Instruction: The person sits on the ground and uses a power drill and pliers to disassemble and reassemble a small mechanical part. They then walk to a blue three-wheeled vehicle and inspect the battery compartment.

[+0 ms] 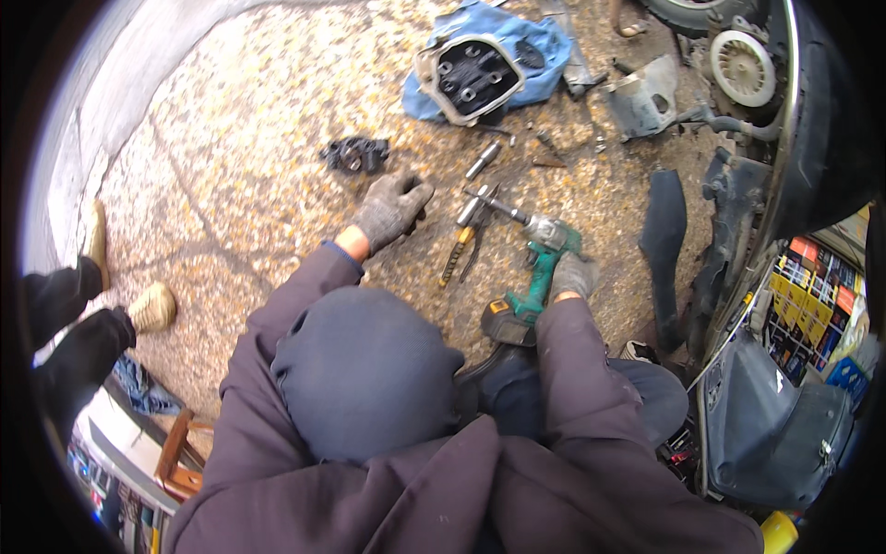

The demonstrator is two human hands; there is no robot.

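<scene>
My right hand (574,275), in a grey work glove, grips the handle of a green cordless impact wrench (543,268). A long, dark, slim attachment (503,207) points from its nose to the upper left. The gloved left hand (392,209) is low over the stone floor with curled fingers; what they hold, if anything, is hidden. Just beyond it lies a small black mechanical part (355,155). Between my hands are yellow-handled pliers (454,258) and a silver socket (472,206). A second metal socket (483,160) rests farther off.
A dark, pale-rimmed engine part (471,78) sits on a blue cloth (546,46) ahead. Trim panels (666,240) and a white slotted wheel (742,68) are at right, beside a dark case (784,420). Another person's shoes (152,307) stand at left near a wooden stool (175,457).
</scene>
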